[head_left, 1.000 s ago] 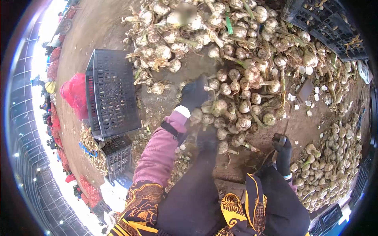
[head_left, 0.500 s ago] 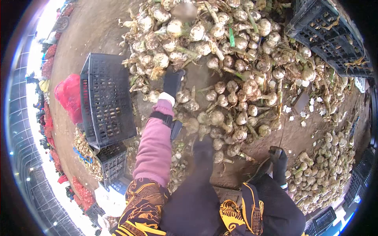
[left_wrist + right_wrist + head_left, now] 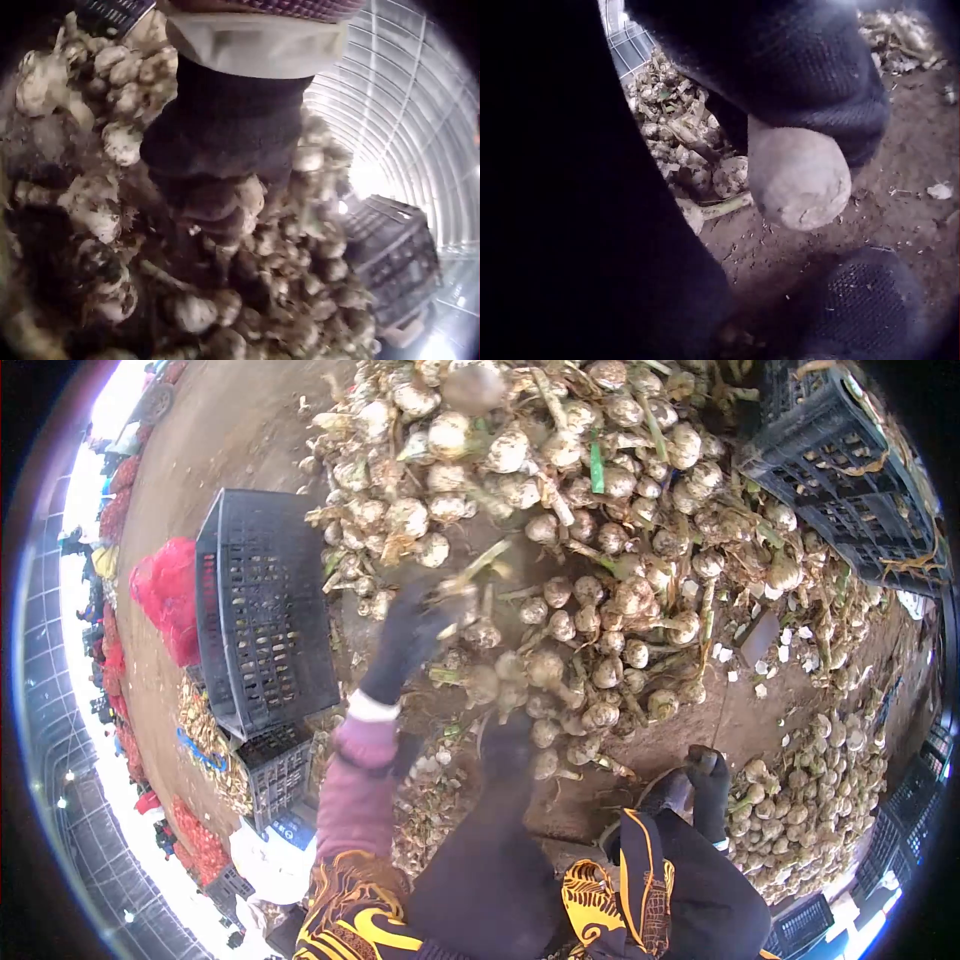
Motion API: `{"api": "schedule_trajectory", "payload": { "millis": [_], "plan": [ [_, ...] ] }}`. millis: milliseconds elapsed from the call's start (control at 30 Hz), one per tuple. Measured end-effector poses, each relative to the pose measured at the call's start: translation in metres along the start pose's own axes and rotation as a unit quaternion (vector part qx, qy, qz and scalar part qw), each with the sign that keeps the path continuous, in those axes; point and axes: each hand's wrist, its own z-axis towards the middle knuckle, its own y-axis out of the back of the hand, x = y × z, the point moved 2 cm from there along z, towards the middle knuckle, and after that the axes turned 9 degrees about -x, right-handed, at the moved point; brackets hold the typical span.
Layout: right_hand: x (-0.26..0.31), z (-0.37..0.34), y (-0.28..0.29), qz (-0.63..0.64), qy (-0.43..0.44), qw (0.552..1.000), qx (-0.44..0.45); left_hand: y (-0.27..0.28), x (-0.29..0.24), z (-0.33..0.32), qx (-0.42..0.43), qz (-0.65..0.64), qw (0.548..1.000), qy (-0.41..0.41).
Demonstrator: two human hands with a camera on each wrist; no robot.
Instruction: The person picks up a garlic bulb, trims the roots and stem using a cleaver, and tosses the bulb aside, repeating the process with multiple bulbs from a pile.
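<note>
My gloved left hand (image 3: 410,635), blurred by motion, grips a garlic bulb (image 3: 252,201) by the edge of the large garlic heap (image 3: 600,490). Its pale stalk slants up past the fingers in the head view. In the left wrist view, dark fingers curl around the bulb, with more bulbs lying below. Low beside the right knee, my gloved right hand (image 3: 709,790) is curled around a pale, rounded handle end (image 3: 802,180). The rest of that tool is hidden by the glove and dark clothing.
A black crate (image 3: 270,610) stands at left, beside a red mesh bag (image 3: 165,600). Another black crate (image 3: 850,480) tilts at the upper right. Trimmed bulbs (image 3: 815,800) lie piled at right. A flat brown piece (image 3: 760,638) lies among white scraps.
My left hand reached up to the heap's left edge, then drew back down and left with a garlic bulb. The right hand stayed low by the knee, gripping the handle.
</note>
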Motion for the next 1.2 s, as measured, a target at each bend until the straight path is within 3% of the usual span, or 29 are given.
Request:
{"api": "schedule_trajectory", "payload": {
  "millis": [67, 133, 200, 267, 300, 367, 400, 467, 500, 533, 600, 667, 767, 867, 900, 967, 1033, 1100, 1133, 1200],
  "plan": [
    [-0.011, 0.002, 0.007, -0.031, 0.024, 0.999, 0.000, 0.076, -0.044, -0.029, -0.108, 0.055, 0.989, 0.079],
    [-0.020, 0.000, 0.014, -0.014, 0.035, 0.999, 0.011, 0.153, -0.085, -0.051, -0.221, 0.268, 0.935, 0.063],
    [-0.050, 0.007, 0.024, -0.020, 0.028, 0.999, 0.002, 0.224, -0.112, -0.065, -0.307, 0.462, 0.832, 0.028],
    [-0.041, 0.006, 0.032, -0.052, 0.027, 0.998, 0.009, 0.271, -0.109, -0.082, -0.238, 0.637, 0.731, -0.056],
    [-0.011, -0.007, 0.028, -0.042, 0.029, 0.999, 0.014, 0.275, -0.111, -0.080, -0.248, 0.695, 0.659, -0.145],
    [-0.022, -0.002, 0.033, -0.024, 0.029, 0.999, 0.017, 0.234, -0.125, -0.050, -0.273, 0.592, 0.739, -0.169],
    [-0.029, 0.000, 0.038, -0.017, 0.031, 0.999, 0.018, 0.193, -0.124, -0.031, -0.247, 0.476, 0.840, -0.087],
    [-0.038, 0.005, 0.044, 0.005, 0.051, 0.998, 0.023, 0.168, -0.064, -0.001, -0.159, 0.378, 0.912, 0.019],
    [-0.046, 0.008, 0.052, -0.011, 0.054, 0.998, 0.017, 0.163, 0.012, 0.009, -0.102, 0.410, 0.905, 0.042],
    [-0.043, 0.013, 0.053, -0.025, 0.056, 0.998, 0.012, 0.150, 0.053, 0.018, -0.120, 0.405, 0.903, 0.079],
    [-0.031, 0.010, 0.058, -0.044, 0.033, 0.998, 0.013, 0.135, 0.111, 0.045, -0.103, 0.402, 0.888, 0.197],
    [-0.036, 0.005, 0.075, -0.017, 0.030, 0.999, 0.032, 0.126, 0.125, 0.063, -0.121, 0.417, 0.827, 0.358],
    [-0.043, 0.003, 0.083, 0.002, 0.015, 1.000, 0.013, 0.105, 0.143, 0.066, -0.195, 0.446, 0.811, 0.326],
    [-0.026, -0.001, 0.074, -0.033, 0.020, 0.999, -0.005, 0.108, 0.196, 0.058, -0.260, 0.440, 0.832, 0.215],
    [-0.020, -0.005, 0.070, -0.054, 0.024, 0.998, -0.009, 0.099, 0.175, 0.056, -0.286, 0.406, 0.839, 0.221],
    [-0.066, 0.021, 0.085, -0.099, 0.040, 0.994, -0.005, 0.092, 0.194, 0.031, -0.280, 0.321, 0.896, 0.128],
    [-0.071, 0.022, 0.088, -0.089, 0.035, 0.995, -0.010, 0.067, 0.209, 0.000, -0.279, 0.167, 0.937, 0.130],
    [0.008, -0.013, 0.043, -0.026, 0.001, 1.000, -0.011, 0.036, 0.154, -0.038, -0.200, 0.113, 0.960, 0.161],
    [0.005, -0.011, 0.040, -0.019, -0.007, 1.000, 0.000, 0.029, 0.079, -0.042, -0.116, 0.162, 0.970, 0.139],
    [-0.005, -0.006, 0.042, -0.007, -0.022, 1.000, 0.016, 0.012, 0.033, -0.043, -0.074, 0.113, 0.991, -0.020]
  ]
}}
